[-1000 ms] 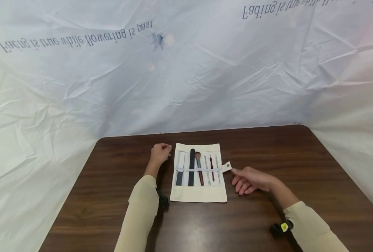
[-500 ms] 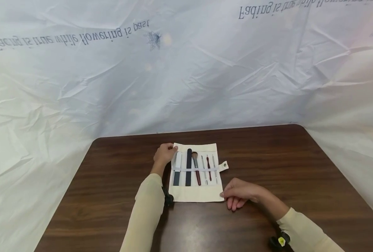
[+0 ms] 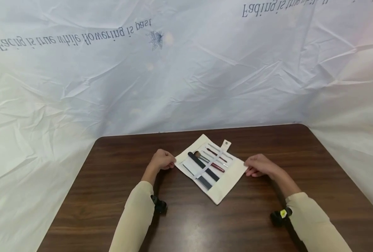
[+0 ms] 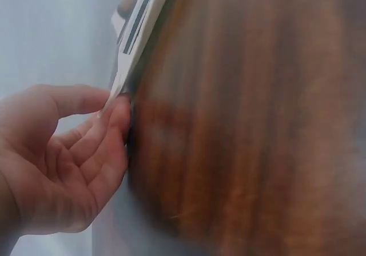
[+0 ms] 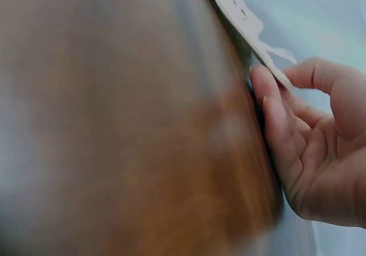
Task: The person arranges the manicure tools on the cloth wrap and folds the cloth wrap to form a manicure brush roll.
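A cream cloth tool roll (image 3: 227,182) lies unrolled and turned diagonally between the hands in the head view. Under its white elastic band sit a black flat stick (image 3: 211,174), a brush with a dark red handle (image 3: 218,168), a grey-ended flat file (image 3: 204,182) and several slim tools. My left hand (image 3: 162,159) pinches the roll's left corner between thumb and fingers, as the left wrist view also shows. At the opposite corner, my right hand (image 3: 259,165) pinches the cloth the same way. A snap tab (image 3: 226,142) sticks out at the far side.
Both hands work over a dark brown wooden table (image 3: 186,227) with rounded far corners. A wrinkled white sheet (image 3: 186,87) with printed lettering hangs behind it and at the sides. Each forearm carries a black wrist camera (image 3: 279,217).
Both hands have taken hold of the tool roll's corners; it was lying straight and is now turned counterclockwise to a diagonal. The right hand moved from beside the tab to the near corner, then up and right.
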Demonstrator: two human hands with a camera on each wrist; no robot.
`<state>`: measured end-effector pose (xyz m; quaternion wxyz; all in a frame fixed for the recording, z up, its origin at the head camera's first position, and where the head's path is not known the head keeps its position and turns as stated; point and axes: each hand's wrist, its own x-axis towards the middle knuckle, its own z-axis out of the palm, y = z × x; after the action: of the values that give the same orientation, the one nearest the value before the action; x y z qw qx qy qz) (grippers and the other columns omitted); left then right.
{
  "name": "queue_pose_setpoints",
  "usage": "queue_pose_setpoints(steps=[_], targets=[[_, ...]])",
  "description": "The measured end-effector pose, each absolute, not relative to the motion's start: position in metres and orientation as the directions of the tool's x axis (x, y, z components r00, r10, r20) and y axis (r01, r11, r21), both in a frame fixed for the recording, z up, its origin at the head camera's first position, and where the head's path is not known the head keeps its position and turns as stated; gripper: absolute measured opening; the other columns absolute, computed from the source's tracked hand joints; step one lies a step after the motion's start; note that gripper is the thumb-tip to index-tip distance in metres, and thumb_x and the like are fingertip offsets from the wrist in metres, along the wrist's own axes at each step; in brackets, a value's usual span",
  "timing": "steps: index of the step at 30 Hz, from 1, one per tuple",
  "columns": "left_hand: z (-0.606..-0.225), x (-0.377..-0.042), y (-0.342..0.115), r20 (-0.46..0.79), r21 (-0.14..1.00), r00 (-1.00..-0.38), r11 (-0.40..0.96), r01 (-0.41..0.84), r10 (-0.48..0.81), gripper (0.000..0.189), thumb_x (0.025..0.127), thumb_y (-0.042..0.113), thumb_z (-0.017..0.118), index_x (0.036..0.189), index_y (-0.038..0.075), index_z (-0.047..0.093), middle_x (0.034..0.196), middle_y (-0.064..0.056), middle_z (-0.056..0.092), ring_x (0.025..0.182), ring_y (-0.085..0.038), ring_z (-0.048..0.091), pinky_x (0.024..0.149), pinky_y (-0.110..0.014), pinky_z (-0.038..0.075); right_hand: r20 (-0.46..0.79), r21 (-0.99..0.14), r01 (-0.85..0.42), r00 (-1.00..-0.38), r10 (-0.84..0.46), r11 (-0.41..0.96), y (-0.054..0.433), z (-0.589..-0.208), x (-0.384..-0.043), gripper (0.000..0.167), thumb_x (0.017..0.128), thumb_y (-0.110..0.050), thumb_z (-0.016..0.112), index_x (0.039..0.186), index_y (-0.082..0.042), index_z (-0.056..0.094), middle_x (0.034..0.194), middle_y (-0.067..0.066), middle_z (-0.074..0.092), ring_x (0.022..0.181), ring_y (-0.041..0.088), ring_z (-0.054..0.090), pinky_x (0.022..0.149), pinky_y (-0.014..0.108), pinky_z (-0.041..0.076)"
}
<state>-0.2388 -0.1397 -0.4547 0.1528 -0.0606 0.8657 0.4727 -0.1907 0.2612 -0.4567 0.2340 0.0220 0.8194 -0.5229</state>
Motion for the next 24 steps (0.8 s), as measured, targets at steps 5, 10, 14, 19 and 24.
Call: queue_pose_setpoints(steps=[5,10,14,19,24], targets=[[-0.459,-0.225,-0.137,-0.431,0.828,-0.884,0.469,-0.308,0.181,0.018,0.092,0.011,0.068,0.099,-0.004,0.075,0.068,-0.001,0.07,0.059,-0.007,0.064,0.056,-0.021,0.053,-0.283,-0.875,0.233,-0.957,-0.058,0.424,0.267,-0.463,-0.221,0.04,0.104,-0.02,0.056,0.126,0.014,0.06,0.075,-0.008,0.068,0.065,0.0,0.066,0.061,0.018,0.055],[-0.462,-0.212,-0.138,-0.542,0.806,-0.78,0.457,-0.376,0.315,0.014,0.092,0.014,0.068,0.094,0.001,0.074,0.07,0.0,0.073,0.06,-0.005,0.068,0.056,-0.02,0.055,-0.16,-0.864,0.174,-0.985,0.069,0.473,0.261,-0.471,-0.247,0.036,0.103,-0.021,0.06,0.124,0.007,0.066,0.089,0.0,0.071,0.069,-0.001,0.063,0.066,0.017,0.056],[-0.462,-0.207,-0.137,-0.57,0.788,-0.714,0.518,-0.333,0.407,0.014,0.092,0.016,0.069,0.086,0.004,0.074,0.069,0.001,0.073,0.058,-0.004,0.067,0.053,-0.018,0.052,0.014,-0.816,0.039,-0.996,0.087,0.576,0.246,-0.479,-0.264,0.03,0.102,-0.022,0.062,0.117,0.002,0.071,0.101,0.016,0.073,0.074,0.008,0.063,0.067,0.021,0.053],[-0.462,-0.204,-0.135,-0.583,0.773,-0.66,0.574,-0.27,0.474,0.019,0.091,0.018,0.069,0.077,0.008,0.075,0.067,0.002,0.072,0.055,-0.002,0.065,0.051,-0.016,0.049,0.18,-0.758,-0.08,-0.98,0.09,0.647,0.236,-0.486,-0.272,0.024,0.101,-0.018,0.064,0.112,0.0,0.074,0.103,0.022,0.073,0.082,0.023,0.063,0.066,0.027,0.048],[-0.463,-0.204,-0.139,-0.573,0.778,-0.665,0.573,-0.257,0.48,0.024,0.096,0.023,0.067,0.08,0.007,0.075,0.068,0.001,0.073,0.057,-0.003,0.066,0.052,-0.018,0.052,0.213,-0.777,-0.106,-0.972,0.101,0.62,0.236,-0.49,-0.27,0.022,0.101,-0.017,0.064,0.111,0.001,0.073,0.101,0.023,0.073,0.077,0.016,0.065,0.064,0.02,0.05]])
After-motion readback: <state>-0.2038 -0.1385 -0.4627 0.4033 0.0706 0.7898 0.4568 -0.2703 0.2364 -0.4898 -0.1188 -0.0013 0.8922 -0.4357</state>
